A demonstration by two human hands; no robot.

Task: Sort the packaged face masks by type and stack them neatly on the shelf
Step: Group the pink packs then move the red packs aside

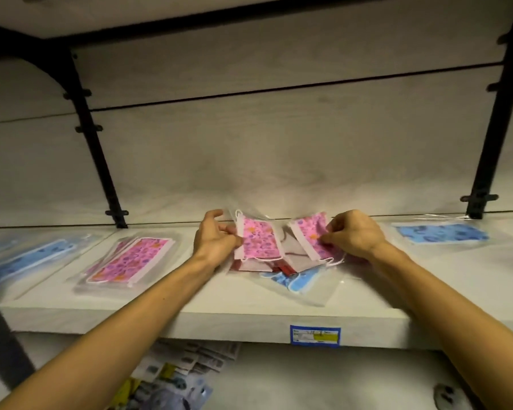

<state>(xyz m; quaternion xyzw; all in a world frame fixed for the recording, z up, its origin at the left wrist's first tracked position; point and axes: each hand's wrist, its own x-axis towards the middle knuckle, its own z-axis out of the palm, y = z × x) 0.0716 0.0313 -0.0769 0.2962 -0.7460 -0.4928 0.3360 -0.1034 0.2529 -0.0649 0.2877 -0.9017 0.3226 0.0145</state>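
Nearest to me, along the front lip of the shelf (190, 316) with its blue and yellow price label (315, 336), I am judging the sort to be roughly half done. Just behind that edge, a small mixed heap (282, 269) is waiting: a blue mask in its clear sleeve, something red and some pale pieces, all overlapping, so they are what is left. Over the heap I am holding two pink flowered masks, both tilted up off the shelf. I am pinching the first pink mask (259, 239) at its left edge with my left hand (216, 239), fingers curled round the plastic, and I am pinching the second pink mask (311, 236) with my right hand (353, 233), thumb and fingertips closed on its right side. Each is showing a pink face with purple and orange blotches, a pale band down one side, thin white ear loops and a glossy, crinkled wrapper. To the left, a pink stack (131, 258) is lying flat, slightly fanned, so it is going to want squaring, and these two probably belong on it. Farther left, blue masks (33, 255) are lying in a blurred pile; far right, near the back wall, one blue mask (442, 233) is sitting alone, well apart from them.
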